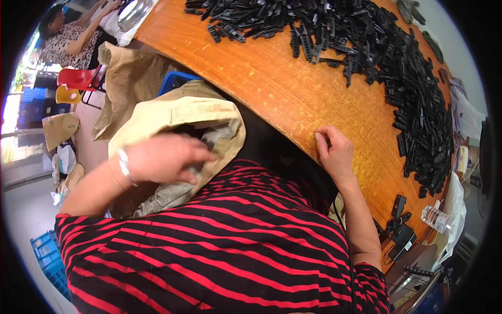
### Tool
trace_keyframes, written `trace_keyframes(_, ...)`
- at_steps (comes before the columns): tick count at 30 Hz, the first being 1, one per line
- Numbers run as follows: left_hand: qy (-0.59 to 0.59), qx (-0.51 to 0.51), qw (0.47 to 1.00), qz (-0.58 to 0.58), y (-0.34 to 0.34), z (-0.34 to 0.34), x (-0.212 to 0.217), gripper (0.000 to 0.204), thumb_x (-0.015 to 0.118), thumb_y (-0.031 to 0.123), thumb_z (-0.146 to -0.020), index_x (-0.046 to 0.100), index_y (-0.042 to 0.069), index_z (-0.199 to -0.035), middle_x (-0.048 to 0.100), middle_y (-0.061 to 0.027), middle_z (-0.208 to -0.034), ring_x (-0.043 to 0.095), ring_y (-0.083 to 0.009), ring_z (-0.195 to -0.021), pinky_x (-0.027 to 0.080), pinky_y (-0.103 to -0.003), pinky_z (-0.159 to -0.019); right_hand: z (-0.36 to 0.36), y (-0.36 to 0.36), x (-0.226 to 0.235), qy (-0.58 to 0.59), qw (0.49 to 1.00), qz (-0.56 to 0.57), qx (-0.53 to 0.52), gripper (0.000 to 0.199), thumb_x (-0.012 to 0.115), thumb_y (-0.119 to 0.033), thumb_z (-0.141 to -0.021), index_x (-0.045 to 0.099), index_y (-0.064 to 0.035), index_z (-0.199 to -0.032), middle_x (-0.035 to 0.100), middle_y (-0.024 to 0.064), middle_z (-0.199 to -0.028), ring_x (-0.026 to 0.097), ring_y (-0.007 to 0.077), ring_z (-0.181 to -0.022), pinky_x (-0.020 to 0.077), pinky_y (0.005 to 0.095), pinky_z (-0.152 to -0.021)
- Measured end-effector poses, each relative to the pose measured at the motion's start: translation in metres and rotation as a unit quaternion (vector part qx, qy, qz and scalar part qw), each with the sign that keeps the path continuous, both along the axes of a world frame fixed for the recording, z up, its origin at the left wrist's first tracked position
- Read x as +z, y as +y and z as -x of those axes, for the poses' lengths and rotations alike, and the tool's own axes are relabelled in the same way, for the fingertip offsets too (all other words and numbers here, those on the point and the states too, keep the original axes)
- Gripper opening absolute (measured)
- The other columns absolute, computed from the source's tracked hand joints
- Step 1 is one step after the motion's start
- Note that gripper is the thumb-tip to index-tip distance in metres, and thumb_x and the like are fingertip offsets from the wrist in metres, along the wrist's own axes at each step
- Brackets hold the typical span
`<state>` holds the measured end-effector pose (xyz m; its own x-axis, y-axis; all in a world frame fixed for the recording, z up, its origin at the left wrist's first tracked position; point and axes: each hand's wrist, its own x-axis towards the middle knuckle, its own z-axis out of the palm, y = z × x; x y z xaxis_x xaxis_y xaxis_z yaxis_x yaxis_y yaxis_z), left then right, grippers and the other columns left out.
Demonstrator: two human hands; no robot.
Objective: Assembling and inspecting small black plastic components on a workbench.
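My left hand (170, 158), slightly blurred by motion, is over the mouth of a tan paper sack (180, 111). Its fingers are apart, and nothing shows between them. The sack stands open beside my lap, with a greyish lining (222, 134) visible inside its rim; its contents are hidden. At the front edge of the wooden table (272, 86) rests my right hand (335, 152), its fingers curled in toward the thumb. A dark gap shows there, and whether a small piece is inside I cannot make out. Black plastic parts (366, 47) lie heaped across the table's far and right sides.
Another brown sack (133, 78) and a blue bin (178, 81) stand by the table's left edge. Black adapters with cables (401, 238) and a clear plastic container (435, 219) lie at the right. A person (70, 44) sits at the far left near a red chair (77, 78).
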<state>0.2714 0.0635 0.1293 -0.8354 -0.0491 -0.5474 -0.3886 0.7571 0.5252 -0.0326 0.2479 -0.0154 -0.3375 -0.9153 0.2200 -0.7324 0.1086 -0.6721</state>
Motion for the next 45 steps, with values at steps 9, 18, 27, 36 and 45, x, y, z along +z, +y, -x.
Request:
trace_keyframes(9,0.196,0.215,0.912,0.289,-0.14,-0.002,-0.104,0.043,0.066,0.015,-0.08,0.055,0.008,-0.121,0.06,-0.0136,-0.112,0.059,-0.0311,-0.104,0.048,-0.038,-0.09,-0.006,-0.005,0.003,-0.001,1.0,-0.015,-0.005,0.005,0.065,-0.008,-0.086,0.064,-0.0044,-0.089,0.064,0.0124,-0.074,0.065,0.0259,-0.066,0.0493,0.0333,-0.061)
trace_keyframes(18,0.238,0.147,0.935,0.219,-0.133,0.002,-0.081,0.055,0.066,0.008,-0.077,0.049,0.009,-0.128,0.057,-0.0137,-0.112,0.057,-0.0321,-0.107,0.047,-0.039,-0.093,-0.007,-0.005,0.003,0.01,0.999,-0.022,-0.022,0.006,0.065,-0.009,-0.087,0.064,-0.0033,-0.091,0.063,0.0127,-0.072,0.065,0.025,-0.065,0.0495,0.033,-0.06)
trace_keyframes(27,0.246,0.199,0.941,0.121,-0.115,0.0,-0.047,0.046,0.063,0.003,-0.081,0.053,0.008,-0.126,0.06,-0.01,-0.094,0.061,-0.0302,-0.091,0.051,-0.037,-0.082,-0.033,-0.031,0.017,0.017,0.993,0.038,0.109,0.006,0.064,-0.005,-0.086,0.063,-0.0023,-0.091,0.062,0.0143,-0.082,0.065,0.0276,-0.073,0.0508,0.0342,-0.064)
trace_keyframes(36,0.141,0.05,0.881,0.448,0.007,-0.023,-0.001,0.029,0.06,0.016,-0.078,0.059,0.01,-0.106,0.06,-0.0094,-0.112,0.048,-0.0283,-0.126,0.028,-0.048,-0.112,-0.126,-0.144,0.035,0.243,0.891,0.165,0.346,0.028,0.056,-0.008,-0.081,0.065,-0.0091,-0.109,0.059,0.0123,-0.116,0.051,0.03,-0.118,0.0424,0.0421,-0.099)
trace_keyframes(45,0.026,0.171,0.792,0.585,-0.061,-0.122,-0.055,0.039,0.052,0.003,-0.081,0.063,0.012,-0.118,0.035,-0.0003,-0.153,0.02,-0.0225,-0.147,0.014,-0.05,-0.118,-0.118,-0.161,0.011,0.319,0.868,0.043,0.379,0.025,0.055,-0.009,-0.079,0.061,-0.0021,-0.102,0.06,0.0095,-0.11,0.046,0.0269,-0.124,0.0357,0.0461,-0.105)
